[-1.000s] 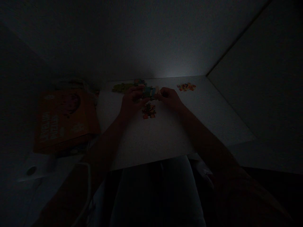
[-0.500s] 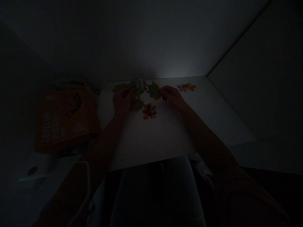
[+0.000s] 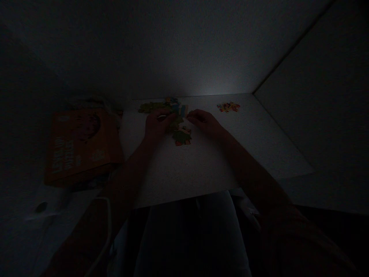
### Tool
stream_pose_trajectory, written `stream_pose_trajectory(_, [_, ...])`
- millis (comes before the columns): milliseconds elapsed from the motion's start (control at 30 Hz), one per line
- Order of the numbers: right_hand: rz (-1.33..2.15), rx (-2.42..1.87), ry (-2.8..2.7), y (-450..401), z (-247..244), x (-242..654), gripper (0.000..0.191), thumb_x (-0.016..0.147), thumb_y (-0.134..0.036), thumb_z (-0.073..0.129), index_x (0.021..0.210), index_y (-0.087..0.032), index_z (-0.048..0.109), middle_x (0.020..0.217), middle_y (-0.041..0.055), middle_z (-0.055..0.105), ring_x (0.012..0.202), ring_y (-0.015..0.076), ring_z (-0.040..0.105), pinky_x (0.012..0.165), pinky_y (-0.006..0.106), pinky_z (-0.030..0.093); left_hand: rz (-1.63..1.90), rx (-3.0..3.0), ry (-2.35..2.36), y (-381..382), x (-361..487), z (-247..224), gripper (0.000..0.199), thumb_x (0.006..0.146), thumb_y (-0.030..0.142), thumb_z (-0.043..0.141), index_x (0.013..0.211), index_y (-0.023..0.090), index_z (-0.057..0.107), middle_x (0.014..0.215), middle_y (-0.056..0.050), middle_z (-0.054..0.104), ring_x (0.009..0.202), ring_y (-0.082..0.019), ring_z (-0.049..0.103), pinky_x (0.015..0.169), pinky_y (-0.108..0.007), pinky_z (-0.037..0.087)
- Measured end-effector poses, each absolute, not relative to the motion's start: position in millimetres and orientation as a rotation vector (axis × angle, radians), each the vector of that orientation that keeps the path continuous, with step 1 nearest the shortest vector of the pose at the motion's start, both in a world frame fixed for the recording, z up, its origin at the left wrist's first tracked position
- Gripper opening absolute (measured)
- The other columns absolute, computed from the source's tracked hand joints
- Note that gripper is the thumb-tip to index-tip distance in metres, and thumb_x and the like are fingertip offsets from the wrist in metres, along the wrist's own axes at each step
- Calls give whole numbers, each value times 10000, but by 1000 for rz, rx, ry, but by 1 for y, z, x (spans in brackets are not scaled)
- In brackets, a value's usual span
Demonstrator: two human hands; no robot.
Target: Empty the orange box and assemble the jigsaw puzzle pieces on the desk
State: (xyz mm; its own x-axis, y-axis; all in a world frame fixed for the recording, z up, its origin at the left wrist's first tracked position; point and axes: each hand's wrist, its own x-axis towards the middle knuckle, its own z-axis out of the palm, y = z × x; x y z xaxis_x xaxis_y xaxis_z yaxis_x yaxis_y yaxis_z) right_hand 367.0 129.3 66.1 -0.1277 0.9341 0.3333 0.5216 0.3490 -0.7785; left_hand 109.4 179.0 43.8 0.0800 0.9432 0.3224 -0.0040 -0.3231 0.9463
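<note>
The view is very dark. Green puzzle pieces (image 3: pixel 152 107) lie at the back left of the white table, beside my left hand (image 3: pixel 159 122), whose fingers are closed near the green and blue pieces. A blue and tan striped piece (image 3: pixel 182 110) is between my two hands. My right hand (image 3: pixel 203 121) has its fingertips pressed together at that piece's right edge. Below them, a green piece (image 3: pixel 181 136) rests over an orange and red piece (image 3: pixel 186 142). What exactly my left fingers pinch is hidden.
An orange puzzle box (image 3: pixel 83 144) lies at the left of the white table (image 3: pixel 184 177). A small heap of red and yellow pieces (image 3: pixel 228 107) is at the back right. A wall (image 3: pixel 184 50) rises behind the table, and a pale cable (image 3: pixel 108 219) crosses near my left forearm.
My hands have come closer together. The green piece that was at my right fingertips is gone from there, and a green piece now covers part of the orange one. The striped piece has shifted right.
</note>
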Motion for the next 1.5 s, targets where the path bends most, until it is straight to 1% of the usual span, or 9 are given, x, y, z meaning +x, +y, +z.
stream_pose_trajectory(300, [638, -1258, -1767, 137, 67, 369, 551, 942, -796, 797, 914, -262, 665, 870, 23, 659, 816, 205, 558, 794, 388, 488, 1289, 1600, 864, 177, 110, 41, 434, 868, 508, 988, 1198, 241, 896, 1238, -102, 897, 1037, -279, 879, 917, -411, 764])
stream_pose_trajectory(467, [685, -1241, -1694, 134, 79, 377, 554, 954, -795, 791, 910, -254, 685, 838, 11, 615, 850, 205, 577, 815, 381, 515, 1213, 1596, 911, 179, 104, 41, 411, 962, 322, 859, 1365, 238, 860, 1202, -86, 902, 1055, -260, 872, 951, -407, 749])
stream_pose_trajectory(600, [815, -1213, -1800, 127, 83, 380, 549, 925, -776, 828, 881, -236, 734, 848, 13, 643, 834, 196, 576, 796, 372, 484, 1331, 1831, 1089, 185, 97, 37, 314, 969, 246, 823, 1279, 238, 877, 1325, -98, 868, 1116, -254, 833, 1055, -419, 700])
stream_pose_trajectory(733, [803, -1308, -1932, 124, 77, 379, 586, 914, -802, 850, 835, -235, 728, 818, 7, 644, 790, 193, 553, 738, 370, 419, 1467, 1886, 1230, 189, 94, 34, 264, 963, 230, 837, 1225, 244, 869, 1248, -100, 856, 1092, -262, 787, 1066, -431, 658])
stream_pose_trajectory(900, [560, -1383, -1900, 128, 67, 383, 519, 1006, -762, 770, 993, -242, 761, 923, 51, 729, 840, 239, 615, 804, 408, 480, 1538, 1813, 1161, 186, 96, 38, 195, 1031, 376, 836, 1197, 275, 845, 1164, -64, 866, 1023, -235, 787, 991, -404, 656])
stream_pose_trajectory(1033, [177, -1463, -2026, 129, 63, 386, 471, 1075, -628, 746, 1354, -261, 842, 1327, 164, 818, 1157, 359, 729, 1072, 560, 515, 1600, 1730, 1056, 183, 100, 42, 248, 1013, 482, 866, 1141, 272, 831, 1126, -72, 869, 973, -227, 795, 908, -389, 668])
stream_pose_trajectory(1133, [111, -1421, -2087, 127, 60, 383, 457, 1110, -590, 730, 1451, -308, 841, 1452, 166, 806, 1342, 407, 715, 1197, 646, 458, 1559, 1668, 1025, 180, 104, 44, 328, 976, 544, 898, 1127, 261, 825, 1037, -63, 855, 900, -212, 783, 785, -349, 641])
stream_pose_trajectory(1367, [496, -1222, -1908, 131, 61, 368, 509, 1055, -776, 711, 1040, -278, 813, 1039, 68, 843, 952, 270, 704, 914, 449, 564, 1353, 1664, 873, 166, 110, 50, 642, 863, 830, 954, 1134, 257, 854, 868, -38, 810, 800, -214, 768, 714, -363, 627])
stream_pose_trajectory(1500, [610, -1193, -1784, 132, 69, 367, 589, 980, -861, 759, 935, -275, 740, 937, 46, 796, 893, 242, 672, 904, 432, 569, 1301, 1716, 855, 163, 109, 51, 541, 923, 705, 954, 1224, 263, 872, 959, -55, 855, 870, -234, 815, 785, -377, 671])
